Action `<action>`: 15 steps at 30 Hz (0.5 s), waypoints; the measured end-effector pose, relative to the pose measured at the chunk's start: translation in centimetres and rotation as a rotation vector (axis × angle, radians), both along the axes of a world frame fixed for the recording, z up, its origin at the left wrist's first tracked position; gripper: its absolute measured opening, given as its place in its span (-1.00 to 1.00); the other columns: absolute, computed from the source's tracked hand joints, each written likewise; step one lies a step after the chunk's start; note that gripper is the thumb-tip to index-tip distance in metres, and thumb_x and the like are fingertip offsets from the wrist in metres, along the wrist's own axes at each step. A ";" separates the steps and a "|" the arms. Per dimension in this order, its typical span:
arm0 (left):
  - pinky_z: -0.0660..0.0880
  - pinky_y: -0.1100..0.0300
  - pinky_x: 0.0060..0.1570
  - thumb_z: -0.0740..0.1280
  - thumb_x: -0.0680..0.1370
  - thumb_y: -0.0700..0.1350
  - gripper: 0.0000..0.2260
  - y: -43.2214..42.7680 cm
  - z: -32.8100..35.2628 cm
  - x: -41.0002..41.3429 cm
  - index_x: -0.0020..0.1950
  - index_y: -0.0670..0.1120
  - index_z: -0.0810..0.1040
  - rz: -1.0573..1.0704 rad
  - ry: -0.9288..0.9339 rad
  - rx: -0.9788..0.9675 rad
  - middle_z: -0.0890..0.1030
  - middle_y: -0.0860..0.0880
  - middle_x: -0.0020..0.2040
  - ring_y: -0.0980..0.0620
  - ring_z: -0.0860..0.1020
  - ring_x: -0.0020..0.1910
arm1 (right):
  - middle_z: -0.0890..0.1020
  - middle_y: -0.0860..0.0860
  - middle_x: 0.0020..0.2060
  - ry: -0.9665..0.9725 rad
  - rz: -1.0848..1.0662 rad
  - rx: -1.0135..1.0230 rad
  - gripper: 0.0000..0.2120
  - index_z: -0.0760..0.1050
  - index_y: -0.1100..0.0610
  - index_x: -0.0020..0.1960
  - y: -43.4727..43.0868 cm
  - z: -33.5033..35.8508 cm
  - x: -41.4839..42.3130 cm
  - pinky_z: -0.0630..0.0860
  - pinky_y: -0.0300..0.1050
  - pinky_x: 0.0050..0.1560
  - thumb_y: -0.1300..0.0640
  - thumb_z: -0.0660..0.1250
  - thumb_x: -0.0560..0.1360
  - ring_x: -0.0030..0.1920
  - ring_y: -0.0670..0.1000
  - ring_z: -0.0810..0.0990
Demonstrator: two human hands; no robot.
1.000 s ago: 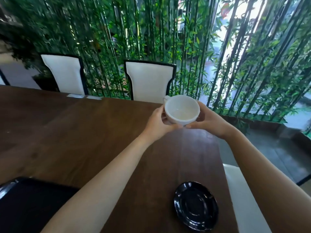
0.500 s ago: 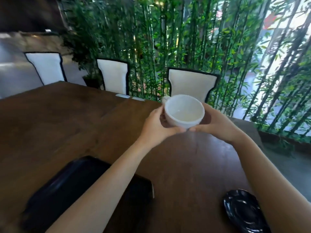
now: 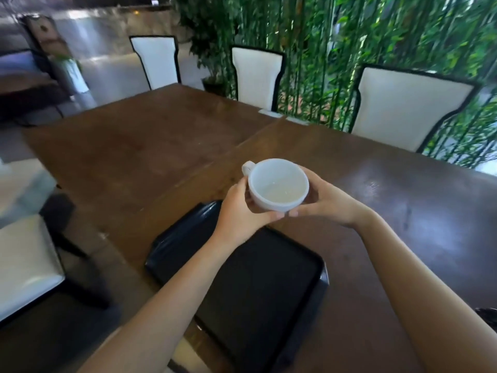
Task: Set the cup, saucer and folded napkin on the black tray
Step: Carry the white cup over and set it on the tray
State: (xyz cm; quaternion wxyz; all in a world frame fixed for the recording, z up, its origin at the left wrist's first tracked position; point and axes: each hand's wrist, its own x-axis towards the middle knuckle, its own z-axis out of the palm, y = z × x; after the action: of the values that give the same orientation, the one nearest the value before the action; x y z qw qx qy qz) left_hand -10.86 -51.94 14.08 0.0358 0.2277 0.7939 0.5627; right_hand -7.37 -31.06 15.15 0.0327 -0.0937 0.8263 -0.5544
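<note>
A white cup (image 3: 278, 185), empty and upright with its handle pointing to the far left, is held in the air between both hands. My left hand (image 3: 239, 214) cups its left side and underside. My right hand (image 3: 326, 201) cups its right side. The cup hangs above the far edge of the black tray (image 3: 269, 286), which lies on the dark wooden table (image 3: 403, 200) and carries nothing. Only a sliver of the black saucer (image 3: 488, 316) shows at the right edge of the view. No napkin is visible.
White chairs with black frames stand along the far side of the table (image 3: 403, 106) (image 3: 256, 74) (image 3: 157, 60). Another white chair seat (image 3: 24, 262) sits at the near left. A wall of green bamboo (image 3: 349, 36) rises behind the chairs.
The view has swung left and down. The tray now lies in the middle under my arms and the saucer has slid to the right edge. Both hands still hold the cup, now over the tray's far edge.
</note>
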 end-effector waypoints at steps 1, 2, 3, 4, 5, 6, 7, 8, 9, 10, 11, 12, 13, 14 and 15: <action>0.44 0.53 -0.09 0.59 0.23 -0.04 -0.35 -0.7 -0.8 -0.4 0.22 0.18 0.37 0.010 -0.016 -0.005 0.49 0.24 0.11 0.30 0.48 0.10 | 0.41 -0.15 0.35 -0.025 0.018 -0.007 -0.15 0.18 -0.18 0.42 -0.7 -0.9 -0.8 0.36 -0.09 0.34 0.06 0.56 0.27 0.35 -0.15 0.38; 0.46 0.45 -0.01 0.58 0.25 -0.04 -0.34 -1.4 -1.6 -0.8 0.26 0.15 0.38 0.022 -0.031 -0.012 0.50 0.17 0.17 0.22 0.48 0.14 | 0.40 -0.15 0.35 -0.047 0.036 -0.012 -0.13 0.16 -0.16 0.43 -1.3 -1.7 -1.5 0.35 -0.10 0.34 0.06 0.56 0.27 0.35 -0.15 0.38; 0.44 0.36 0.06 0.58 0.26 -0.05 -0.32 -2.0 -2.5 -1.2 0.30 0.11 0.37 0.037 -0.048 -0.021 0.49 0.12 0.21 0.17 0.46 0.18 | 0.38 -0.14 0.36 -0.068 0.051 -0.016 -0.12 0.15 -0.14 0.44 -2.0 -2.7 -2.2 0.35 -0.11 0.34 0.06 0.56 0.26 0.35 -0.15 0.37; 0.43 0.30 0.09 0.58 0.26 -0.05 -0.30 -2.5 -3.4 -1.6 0.33 0.08 0.36 0.053 -0.067 -0.033 0.48 0.10 0.24 0.15 0.44 0.20 | 0.37 -0.12 0.36 -0.088 0.058 -0.022 -0.10 0.14 -0.11 0.45 -2.5 -3.7 -2.8 0.35 -0.11 0.34 0.06 0.56 0.25 0.36 -0.14 0.37; 0.41 0.28 0.10 0.57 0.27 -0.05 -0.29 -3.0 -4.2 -2.0 0.35 0.07 0.35 0.070 -0.085 -0.047 0.46 0.11 0.25 0.16 0.43 0.21 | 0.36 -0.11 0.36 -0.108 0.056 -0.034 -0.09 0.13 -0.10 0.44 -3.0 -4.7 -3.4 0.36 -0.11 0.34 0.05 0.57 0.24 0.36 -0.14 0.36; 0.39 0.26 0.11 0.57 0.27 -0.04 -0.28 -3.4 -5.1 -2.4 0.36 0.07 0.34 0.089 -0.101 -0.060 0.45 0.12 0.25 0.17 0.41 0.20 | 0.36 -0.11 0.36 -0.132 0.045 -0.050 -0.08 0.14 -0.11 0.42 -3.4 -5.8 -3.9 0.37 -0.12 0.33 0.04 0.57 0.21 0.35 -0.15 0.37; 0.38 0.26 0.12 0.57 0.28 -0.03 -0.28 -3.7 -6.0 -2.9 0.37 0.07 0.33 0.109 -0.116 -0.072 0.43 0.14 0.24 0.18 0.39 0.19 | 0.37 -0.13 0.34 -0.161 0.034 -0.067 -0.10 0.16 -0.13 0.40 -3.8 -6.8 -4.4 0.39 -0.12 0.32 0.04 0.58 0.20 0.32 -0.17 0.39; 0.37 0.25 0.13 0.57 0.28 -0.03 -0.27 -3.9 -6.9 -3.2 0.38 0.07 0.33 0.126 -0.132 -0.082 0.42 0.14 0.24 0.19 0.38 0.19 | 0.39 -0.15 0.32 -0.194 0.028 -0.079 -0.12 0.18 -0.15 0.38 -4.1 -7.8 -5.0 0.41 -0.12 0.31 0.05 0.59 0.20 0.29 -0.20 0.41; 0.37 0.24 0.14 0.57 0.28 -0.04 -0.26 -4.2 -7.9 -3.6 0.39 0.07 0.32 0.140 -0.146 -0.087 0.42 0.13 0.24 0.19 0.37 0.19 | 0.41 -0.16 0.30 -0.226 0.034 -0.087 -0.14 0.19 -0.16 0.37 -4.4 -8.7 -5.5 0.42 -0.11 0.32 0.08 0.58 0.22 0.27 -0.21 0.43; 0.35 0.25 0.14 0.57 0.28 -0.04 -0.25 -4.4 -8.8 -3.9 0.39 0.06 0.31 0.153 -0.159 -0.090 0.41 0.12 0.25 0.20 0.36 0.19 | 0.43 -0.15 0.30 -0.255 0.048 -0.093 -0.16 0.20 -0.15 0.38 -4.7 -9.6 -6.1 0.41 -0.10 0.33 0.11 0.57 0.24 0.27 -0.20 0.44; 0.34 0.27 0.14 0.57 0.28 -0.03 -0.24 -4.6 -9.7 -4.2 0.40 0.07 0.30 0.168 -0.170 -0.095 0.40 0.13 0.25 0.21 0.35 0.19 | 0.43 -0.13 0.30 -0.278 0.069 -0.095 -0.17 0.21 -0.13 0.39 -5.0 -10.3 -6.6 0.40 -0.09 0.34 0.14 0.56 0.26 0.28 -0.17 0.44; 0.33 0.28 0.13 0.57 0.28 -0.02 -0.24 -4.8 -10.6 -4.4 0.40 0.07 0.30 0.184 -0.176 -0.098 0.39 0.16 0.23 0.22 0.35 0.19 | 0.43 -0.10 0.31 -0.294 0.093 -0.095 -0.18 0.22 -0.11 0.40 -5.4 -10.9 -7.2 0.39 -0.09 0.34 0.16 0.55 0.27 0.30 -0.13 0.43; 0.32 0.31 0.12 0.57 0.28 -0.02 -0.24 -4.9 -11.5 -4.7 0.40 0.08 0.30 0.201 -0.180 -0.100 0.38 0.17 0.22 0.23 0.35 0.19 | 0.42 -0.08 0.33 -0.305 0.120 -0.092 -0.17 0.21 -0.09 0.41 -5.7 -11.5 -7.8 0.38 -0.08 0.34 0.18 0.54 0.28 0.32 -0.10 0.42; 0.32 0.35 0.11 0.57 0.27 -0.02 -0.24 -5.0 -12.3 -5.0 0.39 0.07 0.30 0.219 -0.185 -0.098 0.39 0.17 0.23 0.23 0.36 0.19 | 0.41 -0.06 0.34 -0.318 0.141 -0.091 -0.17 0.20 -0.08 0.42 -6.1 -12.0 -8.4 0.38 -0.08 0.34 0.20 0.53 0.28 0.33 -0.09 0.40; 0.30 0.43 0.10 0.58 0.27 -0.03 -0.25 -5.0 -13.0 -5.2 0.38 0.07 0.30 0.236 -0.185 -0.092 0.40 0.16 0.23 0.25 0.39 0.18 | 0.39 -0.05 0.34 -0.333 0.156 -0.090 -0.16 0.19 -0.08 0.42 -6.4 -12.5 -9.0 0.37 -0.05 0.35 0.22 0.53 0.28 0.34 -0.07 0.39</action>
State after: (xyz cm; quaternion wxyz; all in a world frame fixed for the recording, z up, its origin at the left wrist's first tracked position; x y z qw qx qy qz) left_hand -16.08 -56.92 1.04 0.0528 0.0780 0.8334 0.5445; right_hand -16.36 -37.43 2.68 0.2078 -0.0658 0.7740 -0.5945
